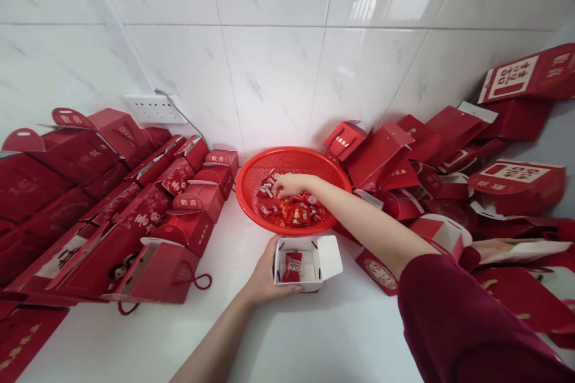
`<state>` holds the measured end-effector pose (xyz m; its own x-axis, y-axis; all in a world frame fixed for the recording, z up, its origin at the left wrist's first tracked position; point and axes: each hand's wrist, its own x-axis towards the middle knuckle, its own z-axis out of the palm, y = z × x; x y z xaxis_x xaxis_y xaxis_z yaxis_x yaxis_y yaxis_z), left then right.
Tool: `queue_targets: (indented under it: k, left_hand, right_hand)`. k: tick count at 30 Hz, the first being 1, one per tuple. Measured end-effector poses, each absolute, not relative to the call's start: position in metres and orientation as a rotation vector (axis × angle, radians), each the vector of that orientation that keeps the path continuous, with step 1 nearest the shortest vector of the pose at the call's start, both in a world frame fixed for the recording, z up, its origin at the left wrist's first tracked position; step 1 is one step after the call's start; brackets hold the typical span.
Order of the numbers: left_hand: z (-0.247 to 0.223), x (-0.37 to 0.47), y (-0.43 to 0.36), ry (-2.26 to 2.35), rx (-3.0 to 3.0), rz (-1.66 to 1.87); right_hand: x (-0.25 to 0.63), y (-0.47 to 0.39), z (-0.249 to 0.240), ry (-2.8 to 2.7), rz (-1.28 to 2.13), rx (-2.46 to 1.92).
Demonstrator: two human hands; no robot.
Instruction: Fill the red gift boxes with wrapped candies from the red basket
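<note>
My left hand (265,278) is wrapped round the left side of a small open box (309,268) with a white inside, its lid flap folded out to the right. One red wrapped candy (293,264) lies in the box. Behind it, a red plastic basket (251,210) holds red wrapped candies (299,214). My right hand (290,185) reaches into the basket over the candies, fingers bent down and pressed together; whatever they hold, if anything, is too small to make out.
Rows of red gift boxes (193,203) stand on the left of the white table (242,335). More red boxes (381,155) lie piled on the right. A socket panel (155,109) with a cable is on the tiled wall (274,72) behind.
</note>
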<state>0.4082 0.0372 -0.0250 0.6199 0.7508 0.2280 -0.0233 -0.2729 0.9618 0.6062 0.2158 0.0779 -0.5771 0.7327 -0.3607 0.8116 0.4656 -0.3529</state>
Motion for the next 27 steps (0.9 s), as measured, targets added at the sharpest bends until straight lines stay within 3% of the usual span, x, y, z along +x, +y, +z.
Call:
queue_targets:
  k: [14,23,27]
  left_hand:
    - [-0.019,0.412,0.037,0.605,1.721,0.854]
    - [-0.017,0.418,0.033,0.599,1.687,0.903]
    - [-0.019,0.416,0.027,0.66,1.715,0.891]
  right_hand:
    - [0.634,0.161,0.126,2.529,-1.19,1.616]
    - [0.65,0.055,0.149,2.958,-1.425,1.704]
    - [0.643,0.016,0.137,2.938,-1.308,1.699]
